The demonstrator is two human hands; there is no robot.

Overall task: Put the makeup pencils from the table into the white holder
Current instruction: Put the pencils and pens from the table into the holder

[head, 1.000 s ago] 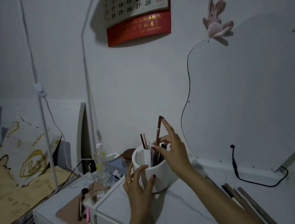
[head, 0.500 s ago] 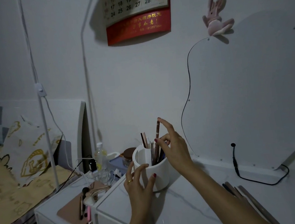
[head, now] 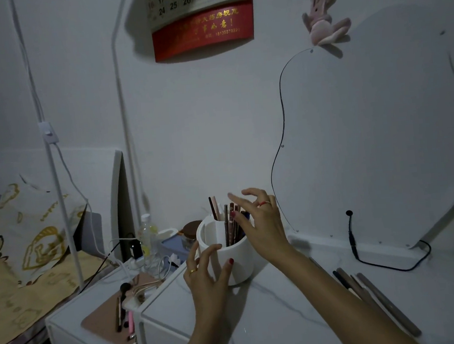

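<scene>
Head view: my left hand (head: 206, 272) steadies white holder (head: 234, 256); right hand (head: 260, 223) open, empty above standing pencils (head: 229, 226). Next, I judge: fetch loose pencils (head: 373, 293) right of holder.

Left hand (head: 206, 272) curled, fingers spread; right hand (head: 258, 224) raised, fingers splayed loose.

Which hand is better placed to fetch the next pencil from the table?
Right hand: it is open and empty, and the pencils lie on its side. The left hand steadies the holder.
</scene>
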